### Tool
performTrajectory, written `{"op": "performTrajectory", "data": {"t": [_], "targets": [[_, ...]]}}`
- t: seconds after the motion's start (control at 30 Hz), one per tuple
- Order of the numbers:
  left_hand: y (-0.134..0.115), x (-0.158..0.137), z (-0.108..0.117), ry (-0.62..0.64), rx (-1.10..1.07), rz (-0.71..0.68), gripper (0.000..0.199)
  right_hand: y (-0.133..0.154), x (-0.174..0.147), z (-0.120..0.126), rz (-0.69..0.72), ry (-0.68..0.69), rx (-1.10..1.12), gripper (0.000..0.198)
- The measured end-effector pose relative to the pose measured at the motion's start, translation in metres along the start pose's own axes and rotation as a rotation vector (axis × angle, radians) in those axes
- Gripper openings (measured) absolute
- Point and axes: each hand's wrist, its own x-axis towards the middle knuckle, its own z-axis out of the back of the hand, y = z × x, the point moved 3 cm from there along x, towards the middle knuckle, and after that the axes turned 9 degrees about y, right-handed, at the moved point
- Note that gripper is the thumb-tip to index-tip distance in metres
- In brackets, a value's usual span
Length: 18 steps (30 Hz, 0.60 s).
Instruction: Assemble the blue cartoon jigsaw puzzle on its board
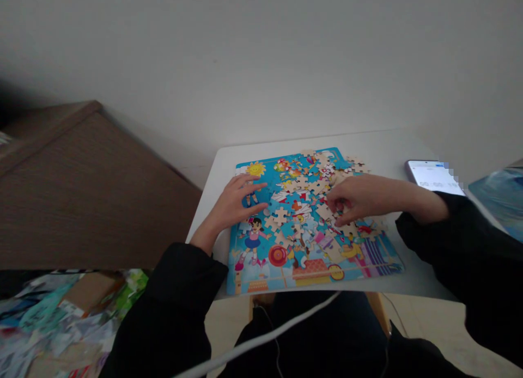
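Observation:
A colourful cartoon jigsaw puzzle [250, 282] on a blue board lies on the small white table. Its left side and lower edge show joined picture, with a sun and a figure in a blue skirt. Loose puzzle pieces [281, 215], some with the plain wooden back up, are heaped over the middle and right. My left hand [233, 202] rests over the left part of the puzzle, fingers spread and nothing in them. Above the heap on the right, my right hand [359, 197] has its fingers curled down among the pieces; what they grip, if anything, is hidden.
A lit phone [433, 176] lies at the table's right, near a clear plastic bag [500, 198]. The white table [392, 149] stands against a wall. To the left are a brown cabinet [90, 193] and piled packaging [61, 323]. A white cable [261, 342] crosses below the table edge.

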Motion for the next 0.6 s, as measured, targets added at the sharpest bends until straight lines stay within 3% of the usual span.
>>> {"op": "performTrajectory", "data": {"t": [0.13,0.27,0.47,0.6], "targets": [[-0.021,0.001,-0.006,0.141,-0.046,-0.121,0.068,-0.008,-0.006,-0.011,-0.186,-0.002,-0.061,0.039],[-0.026,0.003,-0.018,0.245,-0.021,-0.140,0.071,-0.009,-0.004,-0.011,-0.152,0.003,-0.007,0.037],[-0.018,0.007,-0.022,0.153,0.009,-0.081,0.044,-0.020,0.000,-0.001,-0.043,-0.010,0.128,0.031],[-0.018,0.008,-0.022,0.106,0.011,-0.075,0.041,-0.032,-0.001,0.000,-0.156,-0.089,0.036,0.034]]}}
